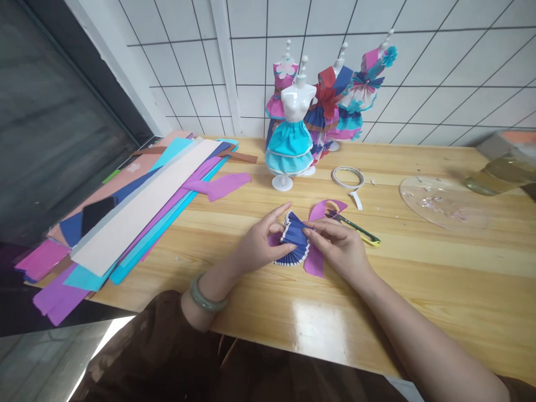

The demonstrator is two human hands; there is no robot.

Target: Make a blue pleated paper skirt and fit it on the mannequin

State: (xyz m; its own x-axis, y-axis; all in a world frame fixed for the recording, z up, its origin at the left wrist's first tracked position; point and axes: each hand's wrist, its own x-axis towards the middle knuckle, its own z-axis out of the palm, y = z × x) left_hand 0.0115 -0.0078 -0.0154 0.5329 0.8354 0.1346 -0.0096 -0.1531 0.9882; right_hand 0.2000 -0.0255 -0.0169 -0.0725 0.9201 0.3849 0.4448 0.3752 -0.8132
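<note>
Brown sleeve (163, 340) fabric fills the near left, with a green bangle (207, 296) around the wrist. Beyond it, the left hand (264, 241) grips a pleated blue piece (295, 230) with its thumb, index finger lifted clear, while the right hand (335, 240) pinches that piece's right side. It sits between both hands (whether it touches the surface (251, 312) I cannot tell). Purple paper (314, 263) lies just right, and farther off stands a white dress form (298, 99) in a turquoise skirt (290, 146).
</note>
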